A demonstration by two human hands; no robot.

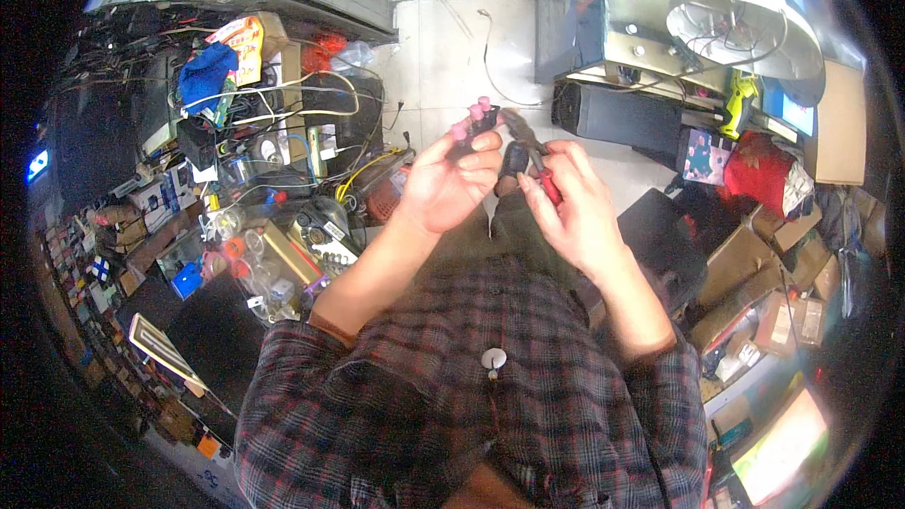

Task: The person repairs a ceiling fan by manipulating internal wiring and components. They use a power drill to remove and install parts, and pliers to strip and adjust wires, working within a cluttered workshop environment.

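My left hand (443, 174) is raised in front of my body, its fingers curled around a small dark part (486, 119) with pinkish tips or knobs showing beside it; its exact kind is too small to tell. My right hand (575, 212) grips a pair of red-handled pliers (546, 183). The pliers' grey metal head points up and left, close to the dark part. Whether the jaws touch it I cannot make out. Both hands are over the pale tiled floor (443, 57), with a dark shoe (515, 158) below them.
On the left, a cluttered bench holds cables, a blue cloth (207, 75) and clear plastic bags. A glass-topped cabinet with a white round lamp-like cover (740, 33) stands at the far right. Cardboard boxes (754, 254) and a red bag (759, 174) lie to the right.
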